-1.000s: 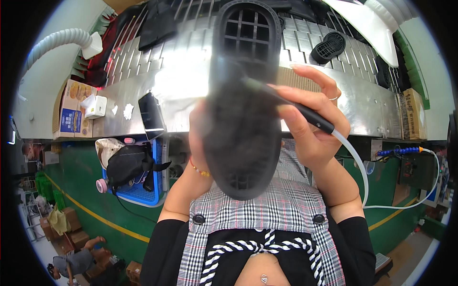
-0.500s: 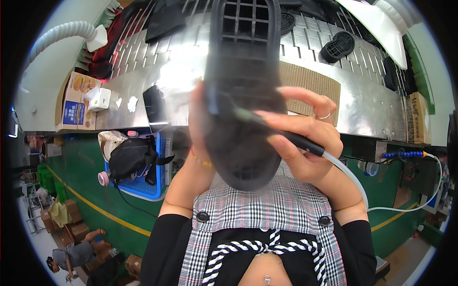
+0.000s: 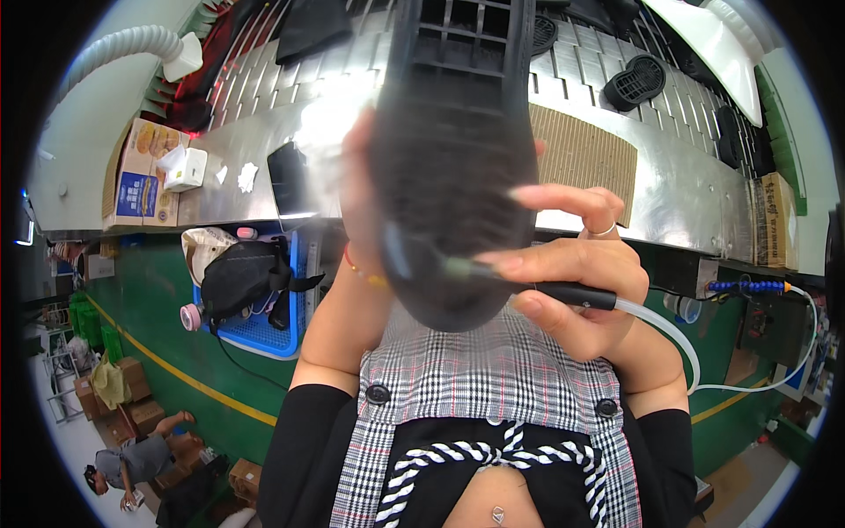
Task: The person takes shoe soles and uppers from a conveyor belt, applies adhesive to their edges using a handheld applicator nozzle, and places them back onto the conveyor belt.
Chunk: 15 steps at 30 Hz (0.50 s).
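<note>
A black shoe sole [image 3: 458, 167], blurred by motion, is held up in front of me with its open lattice at the far end. My left hand [image 3: 359, 194] grips it along the left edge, and a fingertip shows past the right edge. In my right hand [image 3: 594, 268], fingers pinch a black pen-like tool [image 3: 576, 294] fitted with a pale greenish tip. That tip lies at the near part of the sole; whether it touches is too blurred to tell. From the tool's back end a translucent hose [image 3: 673, 339] curves away to the right.
Behind the sole runs a metal slatted conveyor [image 3: 576, 79] carrying another black sole [image 3: 635, 84]. Corrugated cardboard [image 3: 585, 163] and a phone-like black slab [image 3: 289, 180] lie on the metal ledge. A blue basket [image 3: 280, 339] with bags stands lower left. White ducts [image 3: 123, 55] reach in.
The sole has shifted slightly right and away from me, its tilt changed. My right hand has moved a little right, and the tool now lies more level, nearer the sole's near end.
</note>
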Each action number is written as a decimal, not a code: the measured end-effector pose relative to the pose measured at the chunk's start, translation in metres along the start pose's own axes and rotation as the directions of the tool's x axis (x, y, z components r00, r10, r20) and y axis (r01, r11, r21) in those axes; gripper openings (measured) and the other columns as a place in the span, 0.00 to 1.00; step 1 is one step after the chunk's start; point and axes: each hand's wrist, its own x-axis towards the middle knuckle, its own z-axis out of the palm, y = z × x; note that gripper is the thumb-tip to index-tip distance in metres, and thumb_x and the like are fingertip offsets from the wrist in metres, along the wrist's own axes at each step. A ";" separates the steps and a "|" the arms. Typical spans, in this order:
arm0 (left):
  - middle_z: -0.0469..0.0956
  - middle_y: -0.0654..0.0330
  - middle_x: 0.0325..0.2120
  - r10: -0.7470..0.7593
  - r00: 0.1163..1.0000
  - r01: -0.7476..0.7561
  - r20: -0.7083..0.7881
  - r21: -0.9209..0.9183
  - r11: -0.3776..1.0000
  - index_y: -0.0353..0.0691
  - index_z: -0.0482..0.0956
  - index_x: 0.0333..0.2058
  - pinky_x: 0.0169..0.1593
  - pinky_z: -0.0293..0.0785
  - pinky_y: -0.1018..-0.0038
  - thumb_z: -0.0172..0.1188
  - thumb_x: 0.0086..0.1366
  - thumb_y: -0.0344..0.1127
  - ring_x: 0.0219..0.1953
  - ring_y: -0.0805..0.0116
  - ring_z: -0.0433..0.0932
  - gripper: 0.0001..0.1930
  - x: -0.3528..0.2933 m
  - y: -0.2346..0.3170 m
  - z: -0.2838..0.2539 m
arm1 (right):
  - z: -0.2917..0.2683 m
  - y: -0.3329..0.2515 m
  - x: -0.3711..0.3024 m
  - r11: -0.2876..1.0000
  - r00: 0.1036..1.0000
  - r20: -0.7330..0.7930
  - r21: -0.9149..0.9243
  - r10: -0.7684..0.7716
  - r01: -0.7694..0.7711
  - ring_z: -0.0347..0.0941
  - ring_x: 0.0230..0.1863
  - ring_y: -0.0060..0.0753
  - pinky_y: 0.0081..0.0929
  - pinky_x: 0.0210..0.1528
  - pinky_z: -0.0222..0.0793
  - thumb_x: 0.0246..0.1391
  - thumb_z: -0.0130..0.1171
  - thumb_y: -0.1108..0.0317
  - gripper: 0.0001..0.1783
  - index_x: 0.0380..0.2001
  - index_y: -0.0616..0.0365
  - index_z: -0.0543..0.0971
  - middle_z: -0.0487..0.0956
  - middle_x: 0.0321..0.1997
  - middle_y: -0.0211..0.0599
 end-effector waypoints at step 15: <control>0.69 0.32 0.59 -0.027 0.995 0.031 -0.094 0.044 0.999 0.33 0.60 0.68 0.50 0.83 0.43 0.33 0.74 0.63 0.59 0.30 0.72 0.39 0.002 0.005 0.006 | -0.017 0.007 0.007 0.981 0.977 0.212 0.194 -0.032 -0.010 0.72 0.39 0.31 0.26 0.48 0.65 0.41 0.71 0.63 0.14 0.32 0.59 0.89 0.89 0.35 0.34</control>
